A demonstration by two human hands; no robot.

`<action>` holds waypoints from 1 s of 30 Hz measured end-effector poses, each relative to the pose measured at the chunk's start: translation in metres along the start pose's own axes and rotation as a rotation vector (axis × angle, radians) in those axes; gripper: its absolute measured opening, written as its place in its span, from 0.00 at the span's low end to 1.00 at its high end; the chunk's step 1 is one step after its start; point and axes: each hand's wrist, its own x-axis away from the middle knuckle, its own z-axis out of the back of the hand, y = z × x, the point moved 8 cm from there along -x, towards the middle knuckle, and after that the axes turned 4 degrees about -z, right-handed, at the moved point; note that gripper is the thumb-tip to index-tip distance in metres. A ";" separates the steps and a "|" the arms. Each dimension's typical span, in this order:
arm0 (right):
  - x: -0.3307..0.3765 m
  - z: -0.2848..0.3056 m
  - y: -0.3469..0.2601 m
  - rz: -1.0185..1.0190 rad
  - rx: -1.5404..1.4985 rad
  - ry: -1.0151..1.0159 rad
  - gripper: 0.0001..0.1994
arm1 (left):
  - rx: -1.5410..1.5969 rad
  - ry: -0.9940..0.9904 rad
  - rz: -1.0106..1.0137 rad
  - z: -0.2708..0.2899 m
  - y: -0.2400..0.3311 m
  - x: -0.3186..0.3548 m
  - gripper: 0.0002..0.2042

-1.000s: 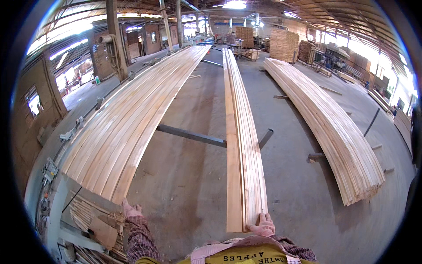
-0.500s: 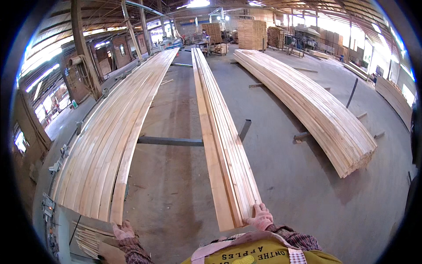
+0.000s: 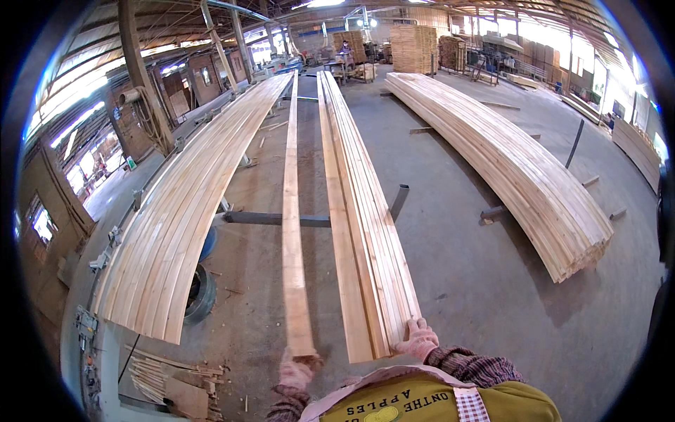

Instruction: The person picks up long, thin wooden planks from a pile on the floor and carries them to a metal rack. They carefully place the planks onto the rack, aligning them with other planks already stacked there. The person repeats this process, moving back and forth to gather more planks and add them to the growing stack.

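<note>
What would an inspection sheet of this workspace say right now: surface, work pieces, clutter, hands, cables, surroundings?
Surface: grey floor, littered on the left; a dark metal bar crosses beneath the single board.
Work pieces: single board apart, between the left row of boards and the middle boards.
Clutter: wood offcuts heaped lower left; a dark round object beside the left row.
Hands: left hand holds the single board's near end, blurred; right hand touches the middle boards' near end.
Cables: looped line by a post; hose or cable, cannot tell.
Surroundings: right stack of boards; tall wood stack behind.
</note>
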 end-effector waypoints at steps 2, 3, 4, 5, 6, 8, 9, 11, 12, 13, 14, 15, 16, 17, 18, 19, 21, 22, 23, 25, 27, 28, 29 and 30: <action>-0.003 -0.002 0.005 0.025 -0.031 0.022 0.47 | -0.240 0.045 -0.097 -0.019 -0.029 -0.022 0.24; -0.003 -0.001 0.006 0.030 -0.015 0.036 0.46 | -0.390 0.113 -0.246 -0.035 -0.037 -0.025 0.23; -0.001 0.000 0.005 0.037 0.002 0.050 0.46 | -0.511 0.109 -0.188 -0.033 -0.043 -0.038 0.23; 0.000 -0.001 0.001 0.052 0.019 0.058 0.45 | -0.631 0.112 -0.137 -0.024 -0.042 -0.059 0.24; -0.002 -0.003 0.001 0.068 0.030 0.080 0.46 | -0.753 0.114 -0.078 -0.014 -0.042 -0.078 0.24; -0.002 -0.004 0.001 0.071 0.026 0.086 0.46 | -1.023 0.038 -0.199 0.002 -0.032 -0.098 0.19; -0.002 -0.003 0.003 0.071 0.024 0.093 0.46 | -1.158 -0.006 -0.261 0.011 -0.030 -0.107 0.16; 0.001 0.002 0.005 0.058 0.013 0.064 0.45 | -1.193 0.043 -0.278 0.001 -0.032 -0.107 0.14; 0.001 0.003 0.004 0.058 0.006 0.048 0.45 | -1.088 0.141 -0.241 -0.003 -0.033 -0.103 0.14; 0.001 0.002 0.005 0.050 0.012 0.032 0.44 | -0.981 0.238 -0.202 -0.008 -0.037 -0.091 0.14; -0.001 0.001 0.005 0.044 0.020 0.018 0.44 | -1.135 0.143 -0.260 -0.014 -0.038 -0.084 0.14; -0.002 0.000 0.005 0.040 0.029 0.004 0.43 | -1.285 0.044 -0.318 -0.013 -0.041 -0.075 0.14; -0.002 0.001 0.003 0.032 0.021 0.003 0.44 | -1.435 -0.058 -0.379 -0.020 -0.043 -0.065 0.14; 0.000 0.002 0.005 0.017 0.016 0.003 0.45 | -1.454 0.075 -0.339 -0.021 -0.045 -0.055 0.15; 0.001 0.003 0.006 0.002 0.011 0.004 0.46 | -1.468 0.210 -0.299 -0.024 -0.049 -0.042 0.15; 0.005 0.007 -0.002 0.050 0.068 0.045 0.46 | -1.475 0.361 -0.264 -0.021 -0.050 -0.027 0.16; 0.010 0.014 -0.016 0.135 0.178 0.135 0.44 | -1.459 0.482 -0.309 -0.022 -0.046 -0.012 0.19; 0.010 0.014 -0.025 0.224 0.221 0.179 0.44 | -1.637 0.550 -0.296 -0.044 -0.044 0.002 0.17; 0.011 0.008 -0.043 0.335 0.264 0.212 0.43 | -1.810 0.643 -0.287 -0.054 -0.039 0.019 0.15; 0.018 -0.009 -0.080 0.560 0.367 0.192 0.41 | -1.731 0.635 -0.336 0.000 -0.016 0.011 0.20; 0.023 -0.019 -0.121 0.779 0.482 0.092 0.39 | -1.872 0.829 -0.254 -0.042 -0.006 0.034 0.22; 0.022 -0.030 -0.139 0.848 0.592 0.021 0.38 | -1.983 0.843 -0.239 -0.079 -0.010 0.046 0.25; 0.021 -0.039 -0.158 0.921 0.702 -0.044 0.36 | -2.040 0.864 -0.237 -0.082 -0.012 0.046 0.25; 0.022 -0.049 -0.173 0.992 0.812 -0.110 0.35 | -2.097 0.885 -0.231 -0.085 -0.013 0.046 0.26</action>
